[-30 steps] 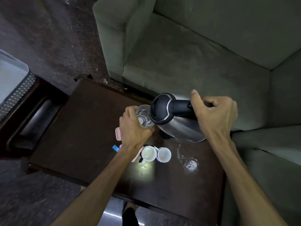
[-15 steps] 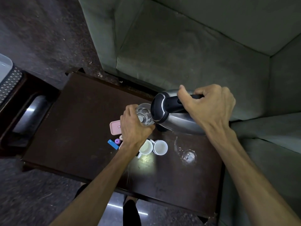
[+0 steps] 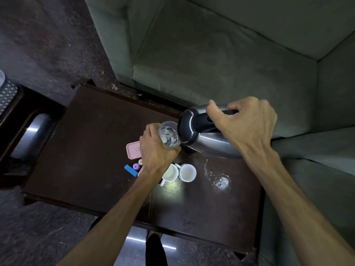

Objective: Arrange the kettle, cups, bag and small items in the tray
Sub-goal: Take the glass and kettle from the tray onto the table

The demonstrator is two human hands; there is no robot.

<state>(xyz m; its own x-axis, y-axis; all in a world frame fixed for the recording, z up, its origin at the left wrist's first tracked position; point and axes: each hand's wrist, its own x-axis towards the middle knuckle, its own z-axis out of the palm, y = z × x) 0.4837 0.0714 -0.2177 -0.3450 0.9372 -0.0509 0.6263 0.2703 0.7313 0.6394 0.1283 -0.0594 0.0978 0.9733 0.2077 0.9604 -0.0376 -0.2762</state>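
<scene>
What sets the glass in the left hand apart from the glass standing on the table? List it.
1. The held glass is lifted and tilted toward the kettle; the other glass stands upright on the table.
2. The left hand grips the held glass; nothing touches the other glass.
3. The held glass sits left of the kettle; the other glass is nearer the person.

Both are clear glass.

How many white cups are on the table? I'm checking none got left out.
2. One white cup sits partly under the left wrist; the second white cup stands touching it on its right, both near the table's middle. The left forearm could hide another.
</scene>
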